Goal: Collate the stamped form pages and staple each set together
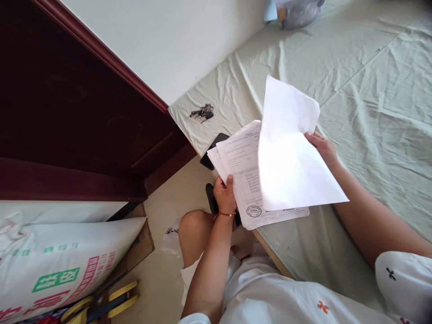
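My left hand (225, 196) grips a small stack of printed papers (248, 184) by its left edge, thumb on top. The top printed page carries lines of text, a table and a dark oval stamp near its lower corner. A sheet of paper (286, 148) is lifted over the right part of the stack, its pale side facing me with no print that I can make out. My right hand (322, 147) pinches that sheet at its right edge. A dark flat object (212, 150), perhaps a phone, lies partly under the stack at the table edge.
A bunch of keys (203, 112) rests on the wrinkled pale green cloth (381, 103) covering the table. At the back stands a clear plastic-wrapped item (300, 13) by the white wall. On the floor to the left are a large printed sack (67, 265) and a yellow-and-black object (114, 299).
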`<act>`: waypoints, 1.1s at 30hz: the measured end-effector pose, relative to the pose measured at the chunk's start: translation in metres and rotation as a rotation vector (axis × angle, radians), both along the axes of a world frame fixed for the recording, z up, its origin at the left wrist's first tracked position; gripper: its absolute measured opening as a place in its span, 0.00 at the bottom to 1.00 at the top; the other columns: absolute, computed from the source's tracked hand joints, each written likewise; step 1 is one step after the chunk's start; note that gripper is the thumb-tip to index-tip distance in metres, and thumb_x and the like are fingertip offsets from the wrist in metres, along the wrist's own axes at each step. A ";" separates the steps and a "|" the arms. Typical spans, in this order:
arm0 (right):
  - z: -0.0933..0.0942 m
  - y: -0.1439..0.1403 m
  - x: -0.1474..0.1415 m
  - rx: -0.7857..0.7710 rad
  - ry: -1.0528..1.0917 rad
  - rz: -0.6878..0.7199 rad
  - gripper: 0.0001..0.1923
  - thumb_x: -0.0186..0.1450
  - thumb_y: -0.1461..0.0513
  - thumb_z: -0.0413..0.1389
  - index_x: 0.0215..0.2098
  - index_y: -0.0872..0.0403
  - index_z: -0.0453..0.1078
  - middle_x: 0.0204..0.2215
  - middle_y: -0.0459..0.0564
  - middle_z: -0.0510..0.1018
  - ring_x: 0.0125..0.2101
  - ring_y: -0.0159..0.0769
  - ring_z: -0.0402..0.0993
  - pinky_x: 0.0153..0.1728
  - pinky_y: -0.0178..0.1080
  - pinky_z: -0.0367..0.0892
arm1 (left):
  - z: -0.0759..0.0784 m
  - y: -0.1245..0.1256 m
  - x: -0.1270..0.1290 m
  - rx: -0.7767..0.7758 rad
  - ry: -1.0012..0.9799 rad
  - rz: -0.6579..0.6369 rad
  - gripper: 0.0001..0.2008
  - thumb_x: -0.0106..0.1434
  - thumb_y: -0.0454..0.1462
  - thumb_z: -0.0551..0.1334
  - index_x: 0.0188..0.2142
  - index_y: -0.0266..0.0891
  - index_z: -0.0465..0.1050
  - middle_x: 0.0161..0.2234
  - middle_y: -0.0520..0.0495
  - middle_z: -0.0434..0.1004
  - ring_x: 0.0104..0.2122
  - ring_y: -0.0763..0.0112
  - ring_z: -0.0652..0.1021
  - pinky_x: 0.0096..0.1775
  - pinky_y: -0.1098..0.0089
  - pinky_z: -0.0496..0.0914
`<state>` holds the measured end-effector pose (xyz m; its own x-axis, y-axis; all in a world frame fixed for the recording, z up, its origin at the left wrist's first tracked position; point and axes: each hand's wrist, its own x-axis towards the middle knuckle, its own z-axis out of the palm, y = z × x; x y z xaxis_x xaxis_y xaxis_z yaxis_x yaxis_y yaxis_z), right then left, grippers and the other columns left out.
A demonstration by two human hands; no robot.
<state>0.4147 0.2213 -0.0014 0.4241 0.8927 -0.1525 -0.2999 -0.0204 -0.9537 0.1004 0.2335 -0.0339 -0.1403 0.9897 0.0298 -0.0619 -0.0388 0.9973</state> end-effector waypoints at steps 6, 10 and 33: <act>0.006 -0.003 0.001 -0.011 0.111 -0.018 0.21 0.56 0.49 0.67 0.44 0.47 0.75 0.38 0.48 0.83 0.37 0.48 0.82 0.34 0.48 0.79 | 0.002 -0.001 0.002 -0.016 -0.042 0.012 0.22 0.59 0.54 0.70 0.41 0.39 0.77 0.42 0.45 0.84 0.38 0.67 0.82 0.42 0.66 0.77; 0.006 -0.001 -0.009 0.023 0.001 -0.062 0.21 0.55 0.46 0.67 0.42 0.46 0.74 0.37 0.48 0.83 0.36 0.47 0.81 0.32 0.46 0.77 | 0.001 0.000 0.002 -0.018 -0.037 0.023 0.23 0.60 0.55 0.69 0.43 0.40 0.78 0.42 0.45 0.84 0.41 0.66 0.82 0.44 0.66 0.76; -0.002 -0.001 -0.031 -0.034 -0.424 0.174 0.17 0.59 0.48 0.66 0.38 0.50 0.76 0.28 0.45 0.77 0.26 0.35 0.70 0.24 0.36 0.66 | -0.002 -0.001 -0.005 0.048 0.292 0.049 0.22 0.64 0.57 0.64 0.40 0.40 0.75 0.36 0.48 0.81 0.39 0.64 0.80 0.44 0.68 0.72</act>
